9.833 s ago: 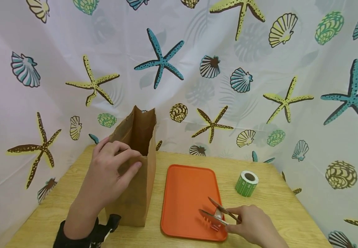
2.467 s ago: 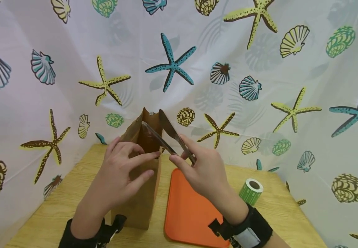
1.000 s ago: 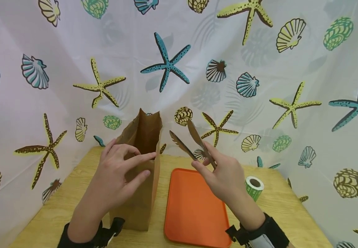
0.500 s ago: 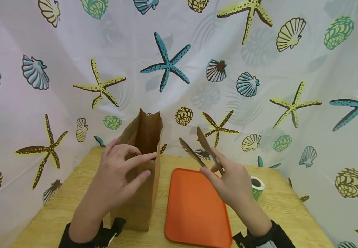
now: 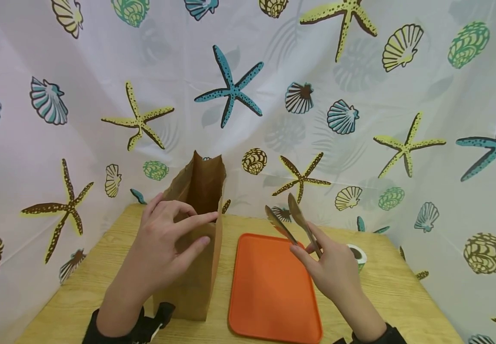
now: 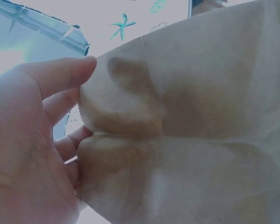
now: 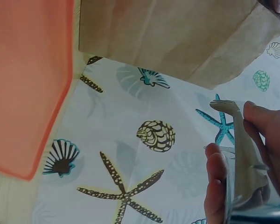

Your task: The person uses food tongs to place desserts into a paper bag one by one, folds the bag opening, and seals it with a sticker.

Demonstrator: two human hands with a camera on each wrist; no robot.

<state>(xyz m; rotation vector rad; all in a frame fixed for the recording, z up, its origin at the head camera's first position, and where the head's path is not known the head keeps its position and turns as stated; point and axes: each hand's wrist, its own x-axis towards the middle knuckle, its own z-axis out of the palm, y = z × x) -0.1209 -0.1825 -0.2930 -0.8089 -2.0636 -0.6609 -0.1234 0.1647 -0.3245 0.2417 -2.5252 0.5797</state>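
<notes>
My left hand [image 5: 162, 243] holds the near rim of a tall brown paper bag [image 5: 188, 282], which stands upright with its mouth open. In the left wrist view the fingers hook over the bag's edge, the thumb [image 6: 70, 74] on the near side. My right hand [image 5: 336, 267] grips metal tongs [image 5: 301, 217] above the far right corner of an orange tray [image 5: 274, 291]. The arms of the tongs are spread, with nothing between their tips. Seen from the right wrist, thumb and fingers lie on either side of the tongs [image 7: 242, 144]. The inside of the bag is mostly hidden.
Behind the right hand stands a roll of green-and-white labels [image 5: 357, 255], partly covered. The wooden table [image 5: 86, 296] ends at a white curtain [image 5: 239, 57] printed with starfish and shells, which hangs at the back and both sides.
Small pink and clear pieces lay on the tray at first and are gone from it. The right hand brought the tongs over the bag's mouth, then back right and down. The left hand stayed at the bag.
</notes>
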